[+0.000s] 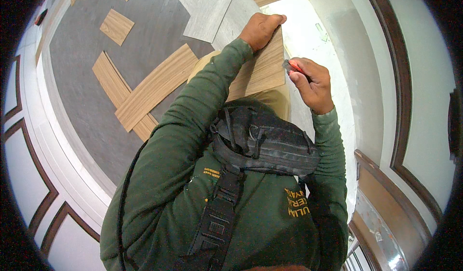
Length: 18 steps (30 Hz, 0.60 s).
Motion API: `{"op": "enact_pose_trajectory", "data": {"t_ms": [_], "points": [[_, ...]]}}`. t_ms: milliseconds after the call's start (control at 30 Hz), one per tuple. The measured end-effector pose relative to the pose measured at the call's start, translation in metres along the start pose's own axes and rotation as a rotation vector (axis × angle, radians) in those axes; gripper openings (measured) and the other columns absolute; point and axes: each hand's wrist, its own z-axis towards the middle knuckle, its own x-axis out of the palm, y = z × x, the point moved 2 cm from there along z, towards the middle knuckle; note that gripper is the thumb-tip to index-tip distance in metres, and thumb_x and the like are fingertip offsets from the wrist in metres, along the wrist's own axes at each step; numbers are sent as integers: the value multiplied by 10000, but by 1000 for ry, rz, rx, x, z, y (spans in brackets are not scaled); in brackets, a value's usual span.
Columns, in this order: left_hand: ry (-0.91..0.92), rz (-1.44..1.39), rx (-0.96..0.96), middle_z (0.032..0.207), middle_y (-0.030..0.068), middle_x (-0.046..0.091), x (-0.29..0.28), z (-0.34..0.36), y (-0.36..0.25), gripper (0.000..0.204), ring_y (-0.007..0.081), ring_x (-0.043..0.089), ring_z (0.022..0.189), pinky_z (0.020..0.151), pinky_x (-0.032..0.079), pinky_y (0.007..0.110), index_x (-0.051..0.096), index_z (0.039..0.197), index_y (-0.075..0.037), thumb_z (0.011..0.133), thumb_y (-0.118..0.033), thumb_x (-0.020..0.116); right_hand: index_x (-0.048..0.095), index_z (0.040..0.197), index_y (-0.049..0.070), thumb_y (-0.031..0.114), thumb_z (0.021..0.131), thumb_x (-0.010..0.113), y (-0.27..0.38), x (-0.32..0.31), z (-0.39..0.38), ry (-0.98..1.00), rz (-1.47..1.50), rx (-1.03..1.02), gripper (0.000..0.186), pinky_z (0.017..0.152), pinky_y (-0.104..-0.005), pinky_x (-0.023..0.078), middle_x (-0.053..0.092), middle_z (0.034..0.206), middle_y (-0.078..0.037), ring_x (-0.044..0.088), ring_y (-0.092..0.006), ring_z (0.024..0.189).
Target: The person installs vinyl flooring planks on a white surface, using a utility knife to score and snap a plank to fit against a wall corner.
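Left grip (262,31) holds a plank (263,66) at one o'clock, right grip (312,84) a tool (294,67); other planks (161,84) at ten o'clock look unfixed.

Wht wall panels (427,68) w/ brn trim (403,102).

dark green long-sleeved top (263,213) | yellow lettering (295,203) | black pouch (265,148) | black webbing strap (217,218) | tan trousers (279,99)

Arms (193,95) forward, right hand (313,84) curled
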Motion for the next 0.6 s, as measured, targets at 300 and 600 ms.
{"op": "enact_pose_trajectory", "data": {"t_ms": [300, 600], "points": [[125, 80, -92, 876, 244, 653, -24, 13, -4, 240, 383, 648, 801, 704, 509, 413, 579, 1116, -112, 906, -185, 489, 668, 979, -21, 95, 834, 673, 21, 6, 32, 8, -72, -57, 186, 633, -282, 499, 674, 843, -143, 640, -189, 708], [14, -28, -190, 680, 130, 593, -20, 14, 33, 204, 264, 592, 602, 548, 468, 352, 541, 1084, -85, 894, -140, 497, 666, 1014, -41, 105, 865, 659, 4, 22, 38, -33, -24, -16, 209, 653, -268, 497, 686, 852, -147, 634, -162, 724]]}}
